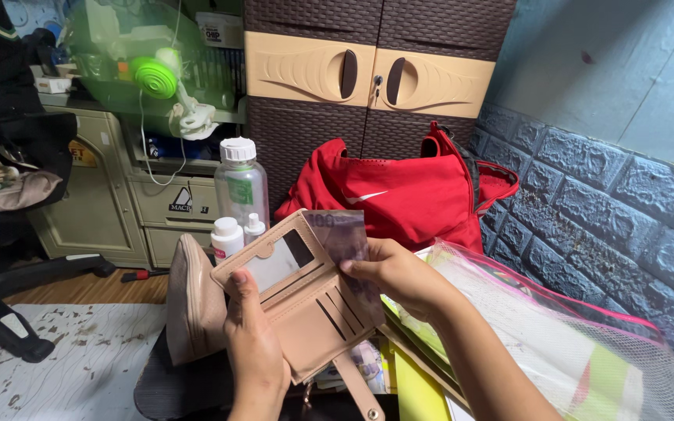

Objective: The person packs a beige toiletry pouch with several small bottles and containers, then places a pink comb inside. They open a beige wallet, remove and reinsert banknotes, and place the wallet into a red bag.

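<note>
Center frame: left hand (pixel 255 343) grips the open tan wallet (pixel 298 300) from below, thumb on its flap. Right hand (pixel 399 273) pinches a purple note (pixel 345 234) at the wallet's top edge, approx. half in. Looks like mid-handling; fingers need a steady pinch along the slot.

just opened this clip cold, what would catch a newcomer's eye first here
At centre, the left hand holds an open beige wallet while the right hand grips a purple banknote at its top edge. Right behind them a bright red bag slumps against a brown and cream cabinet. A clear bottle with a white cap stands to the left of the bag.
</note>
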